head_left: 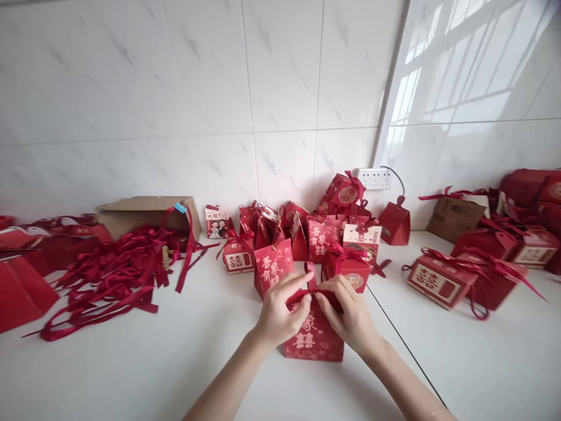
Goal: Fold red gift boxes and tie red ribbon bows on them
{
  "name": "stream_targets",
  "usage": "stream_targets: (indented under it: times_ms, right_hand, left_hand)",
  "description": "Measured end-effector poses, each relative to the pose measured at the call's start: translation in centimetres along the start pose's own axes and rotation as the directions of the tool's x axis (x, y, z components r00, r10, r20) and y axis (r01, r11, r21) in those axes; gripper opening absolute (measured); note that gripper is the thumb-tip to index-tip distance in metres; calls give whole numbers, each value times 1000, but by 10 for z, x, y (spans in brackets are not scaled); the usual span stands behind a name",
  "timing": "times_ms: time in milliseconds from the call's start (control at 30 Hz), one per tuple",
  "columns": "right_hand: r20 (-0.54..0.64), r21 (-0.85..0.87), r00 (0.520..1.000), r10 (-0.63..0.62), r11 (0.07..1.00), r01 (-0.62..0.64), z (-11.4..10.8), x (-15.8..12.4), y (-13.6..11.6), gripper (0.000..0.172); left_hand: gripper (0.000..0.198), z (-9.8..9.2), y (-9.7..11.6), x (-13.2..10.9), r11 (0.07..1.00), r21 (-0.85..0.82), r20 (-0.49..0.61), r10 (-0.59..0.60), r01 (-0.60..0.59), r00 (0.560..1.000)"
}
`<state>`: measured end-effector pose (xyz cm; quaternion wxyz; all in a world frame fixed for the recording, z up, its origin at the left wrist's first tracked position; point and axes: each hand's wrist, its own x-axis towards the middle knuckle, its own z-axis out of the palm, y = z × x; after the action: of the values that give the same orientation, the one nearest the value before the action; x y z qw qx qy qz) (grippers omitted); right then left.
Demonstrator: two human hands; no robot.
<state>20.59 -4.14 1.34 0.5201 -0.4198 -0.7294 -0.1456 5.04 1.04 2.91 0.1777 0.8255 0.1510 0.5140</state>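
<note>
A red gift box (pixel 313 342) with pale characters stands upright on the white table in front of me. Both hands meet at its top, where a dark red ribbon (pixel 311 275) rises in a small loop. My left hand (pixel 280 310) pinches the ribbon from the left, thumb and fingertips close together. From the right, my right hand (pixel 350 310) has its fingers closed on the ribbon at the box top. The fingers partly hide the ribbon and the box's upper edge.
Several finished red boxes (pixel 323 238) stand behind, against the tiled wall. A cardboard box (pixel 144 206) at left spills red ribbons (pixel 127 269). More red boxes (pixel 442 278) and a small carton (pixel 456 219) sit right. A power strip (pixel 373 178) rests by the wall.
</note>
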Motion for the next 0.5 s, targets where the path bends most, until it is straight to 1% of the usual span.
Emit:
stream_targets:
  times_ms: [200, 500]
  right_hand:
    - [15, 8, 1000, -7, 1000, 7, 0, -2, 1, 6]
    - [-2, -13, 1000, -23, 1000, 23, -2, -1, -1, 6]
  left_hand:
    - [38, 2, 2, -2, 997, -41, 2, -66, 66, 998]
    - [39, 5, 1, -3, 996, -48, -12, -72, 71, 997]
